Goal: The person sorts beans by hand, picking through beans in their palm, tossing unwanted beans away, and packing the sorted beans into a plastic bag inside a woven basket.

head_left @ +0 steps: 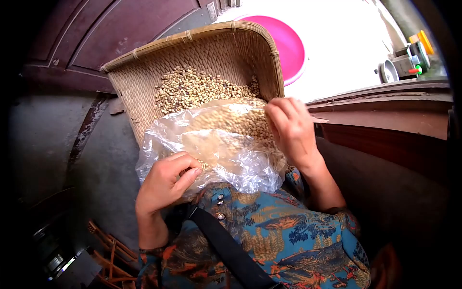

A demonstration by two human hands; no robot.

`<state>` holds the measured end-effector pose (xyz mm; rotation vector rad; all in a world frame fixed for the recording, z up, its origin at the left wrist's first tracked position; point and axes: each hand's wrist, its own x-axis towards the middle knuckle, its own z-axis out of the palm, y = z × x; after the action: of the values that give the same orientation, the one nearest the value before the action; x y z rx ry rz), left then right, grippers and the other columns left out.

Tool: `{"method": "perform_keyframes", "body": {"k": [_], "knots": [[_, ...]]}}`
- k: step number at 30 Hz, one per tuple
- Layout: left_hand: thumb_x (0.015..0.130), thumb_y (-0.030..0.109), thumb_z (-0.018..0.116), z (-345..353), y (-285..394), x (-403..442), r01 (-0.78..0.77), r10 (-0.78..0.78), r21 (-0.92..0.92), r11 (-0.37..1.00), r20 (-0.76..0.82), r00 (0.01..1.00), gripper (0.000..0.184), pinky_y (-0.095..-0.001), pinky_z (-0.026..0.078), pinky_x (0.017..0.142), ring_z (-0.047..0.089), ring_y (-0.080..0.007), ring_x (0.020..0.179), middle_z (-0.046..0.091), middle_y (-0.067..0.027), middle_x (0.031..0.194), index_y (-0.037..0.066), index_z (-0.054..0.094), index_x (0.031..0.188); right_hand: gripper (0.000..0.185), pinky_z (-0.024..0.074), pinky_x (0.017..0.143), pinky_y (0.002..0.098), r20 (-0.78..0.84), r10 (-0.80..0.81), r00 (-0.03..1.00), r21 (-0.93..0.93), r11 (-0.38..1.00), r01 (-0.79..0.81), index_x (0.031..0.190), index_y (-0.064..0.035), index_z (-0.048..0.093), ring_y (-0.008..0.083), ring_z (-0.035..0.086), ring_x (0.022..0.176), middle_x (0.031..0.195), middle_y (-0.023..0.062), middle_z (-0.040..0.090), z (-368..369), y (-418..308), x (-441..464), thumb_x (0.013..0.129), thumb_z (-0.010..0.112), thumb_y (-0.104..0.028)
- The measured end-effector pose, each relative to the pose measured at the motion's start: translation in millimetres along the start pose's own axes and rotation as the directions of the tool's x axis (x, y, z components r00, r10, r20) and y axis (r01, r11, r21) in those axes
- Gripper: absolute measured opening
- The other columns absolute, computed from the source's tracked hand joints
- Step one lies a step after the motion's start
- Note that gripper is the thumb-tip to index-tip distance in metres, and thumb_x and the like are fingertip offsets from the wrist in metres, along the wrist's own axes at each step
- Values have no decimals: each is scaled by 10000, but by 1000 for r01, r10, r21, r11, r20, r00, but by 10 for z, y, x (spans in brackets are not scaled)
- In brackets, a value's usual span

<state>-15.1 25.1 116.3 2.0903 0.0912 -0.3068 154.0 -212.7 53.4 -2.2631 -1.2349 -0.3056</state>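
Note:
A woven bamboo winnowing basket [132,84] lies tilted in front of my body, with a heap of pale tan beans [187,89] spread in it. Over its near part is a clear plastic bag [250,171], crumpled; more beans show through the film. My right hand [292,132] is closed at the bag's right upper edge, fingers bent down and pinching the film beside the basket's right side. On the near left, my left hand [168,180] has curled fingers, thumb against forefinger, gripping the bag's edge. A few beans show just beyond its fingertips.
A bright pink basin [288,48] stands behind the basket on the sunlit ground. To the right runs a wooden door sill [385,113], with several small items outside it. A dark red door [115,33] is at the upper left, and a wooden chair [113,255] at the lower left.

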Motion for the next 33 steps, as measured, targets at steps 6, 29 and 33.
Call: {"method": "perform_keyframes", "body": {"k": [6,29,33], "knots": [[902,139,617,44,-90,66,-118,112,33,992,148,983,133,-373,481,652,607,-321,733,603,-142,795,8,622,878,186,518,685,351,349,-128,928,-248,943,223,874,12,650,263,616,768,809,130,638,187,85,452,723,598,-84],[897,68,589,425,-844,28,15,137,390,921,-359,923,233,-431,475,886,610,-401,968,647,-233,1053,-16,664,1101,232,547,643,265,633,57,772,643,-594,-484,1076,-19,630,105,629,715,889,53,693,290,134,566,995,568,-227],[897,71,589,431,-720,2,102,25,353,930,-339,940,269,-445,470,885,604,-411,981,637,-241,1057,-9,645,1148,240,539,627,269,536,106,837,769,-471,-433,1063,-17,621,110,620,685,858,51,686,103,115,559,1003,548,-238]]}}
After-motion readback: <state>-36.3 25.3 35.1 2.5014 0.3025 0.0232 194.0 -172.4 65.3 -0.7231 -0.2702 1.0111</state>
